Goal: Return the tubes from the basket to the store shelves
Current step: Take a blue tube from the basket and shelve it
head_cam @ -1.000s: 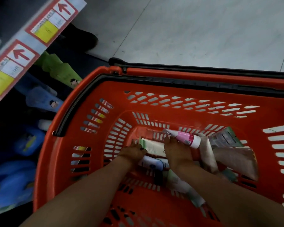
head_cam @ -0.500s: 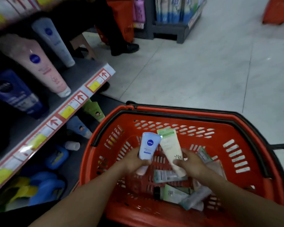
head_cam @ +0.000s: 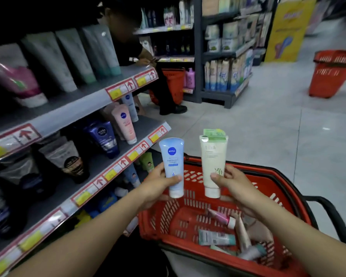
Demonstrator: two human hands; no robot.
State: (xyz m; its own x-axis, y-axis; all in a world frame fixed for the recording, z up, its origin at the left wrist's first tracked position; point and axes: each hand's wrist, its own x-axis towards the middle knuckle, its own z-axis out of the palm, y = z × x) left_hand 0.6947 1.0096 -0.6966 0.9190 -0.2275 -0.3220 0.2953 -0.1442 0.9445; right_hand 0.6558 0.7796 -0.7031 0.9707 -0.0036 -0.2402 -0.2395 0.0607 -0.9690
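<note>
Plastic squeeze tubes (head_cam: 216, 237) lie loose on the basket (head_cam: 150, 224) bottom, toward its right wall. Above the far rim, the left hand (head_cam: 158, 186) pinches a blue tube (head_cam: 173, 166) at its lower body, thumb in front, fingers behind. The right hand (head_cam: 234, 182) pinches a white tube (head_cam: 212, 166) likewise. Both tubes stand upright, cap down, apart. Judged light, soft-walled and smooth: grip low, near the stiffer cap shoulder, without squeezing. The blue tube bears a dark round logo; the white tube has a green crimp. At left, shelves (head_cam: 144, 130) hold similar tubes.
</note>
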